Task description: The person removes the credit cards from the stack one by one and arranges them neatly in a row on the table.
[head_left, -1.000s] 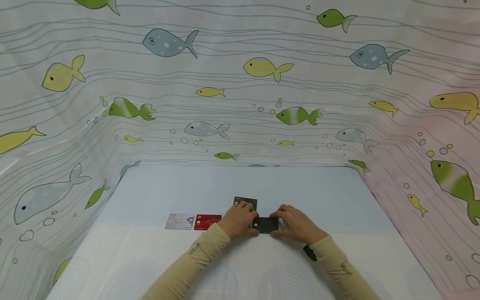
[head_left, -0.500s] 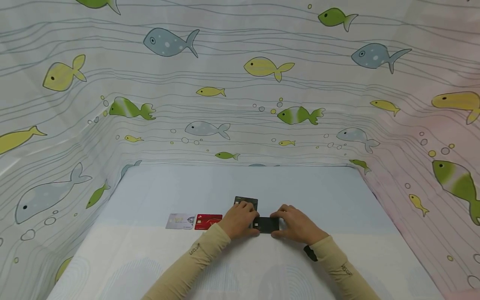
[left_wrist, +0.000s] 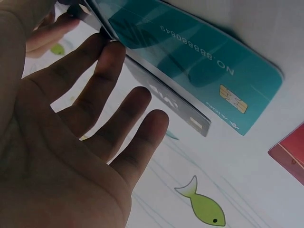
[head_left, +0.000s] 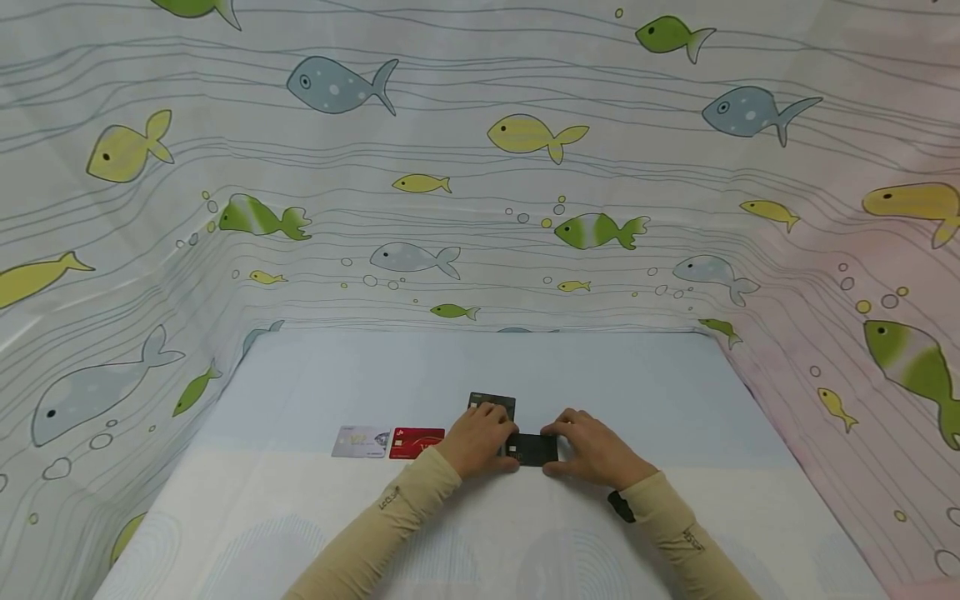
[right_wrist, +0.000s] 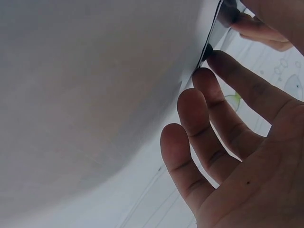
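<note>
The left hand and right hand pinch opposite ends of a black rectangular plastic card between them

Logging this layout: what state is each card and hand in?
Silver VIP card: face up, unobstructed.
Red card: face up, partly hidden.
Teal card: face up, mostly hidden in head view.
Gray VIP card: face up, partly hidden.
Black card: gripped at both ends.
Left hand: pinching black card.
Right hand: pinching black card.
</note>
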Tool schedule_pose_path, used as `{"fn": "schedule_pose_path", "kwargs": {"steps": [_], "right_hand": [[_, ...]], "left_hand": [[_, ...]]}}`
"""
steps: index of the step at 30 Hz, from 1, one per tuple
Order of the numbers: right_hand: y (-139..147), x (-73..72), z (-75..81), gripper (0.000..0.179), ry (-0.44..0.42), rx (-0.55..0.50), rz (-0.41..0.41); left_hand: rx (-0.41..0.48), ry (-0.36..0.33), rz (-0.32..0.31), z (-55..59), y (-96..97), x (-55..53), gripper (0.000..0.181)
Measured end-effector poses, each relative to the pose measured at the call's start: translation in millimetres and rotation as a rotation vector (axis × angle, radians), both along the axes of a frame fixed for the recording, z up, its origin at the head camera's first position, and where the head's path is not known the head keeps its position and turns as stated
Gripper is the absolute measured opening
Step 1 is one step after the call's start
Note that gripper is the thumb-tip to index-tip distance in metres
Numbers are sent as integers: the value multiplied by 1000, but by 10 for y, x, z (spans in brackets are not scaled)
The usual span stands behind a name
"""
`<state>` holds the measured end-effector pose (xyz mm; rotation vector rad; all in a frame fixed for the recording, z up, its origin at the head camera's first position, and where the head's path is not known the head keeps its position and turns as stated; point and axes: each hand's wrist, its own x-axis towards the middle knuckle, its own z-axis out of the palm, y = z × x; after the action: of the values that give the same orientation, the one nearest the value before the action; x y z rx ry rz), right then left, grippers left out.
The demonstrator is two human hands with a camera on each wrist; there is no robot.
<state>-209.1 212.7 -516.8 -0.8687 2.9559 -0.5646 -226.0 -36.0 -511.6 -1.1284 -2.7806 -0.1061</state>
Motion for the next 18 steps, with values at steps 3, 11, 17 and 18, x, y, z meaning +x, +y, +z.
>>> {"fn": "schedule_pose_path", "kwargs": {"steps": [3, 11, 17, 18], "right_hand": [[0, -2, -8, 54, 1, -6, 3], [17, 5, -26, 54, 7, 2, -3], [52, 4, -16, 54, 13, -13, -14], [57, 0, -9, 54, 12, -17, -18]], "left_hand": [[6, 1, -5, 4, -3, 2, 51], [12, -4, -26, -5, -29, -16, 53], [39, -40, -22, 92, -78, -51, 54], [49, -45, -18, 115, -95, -60, 54]]}}
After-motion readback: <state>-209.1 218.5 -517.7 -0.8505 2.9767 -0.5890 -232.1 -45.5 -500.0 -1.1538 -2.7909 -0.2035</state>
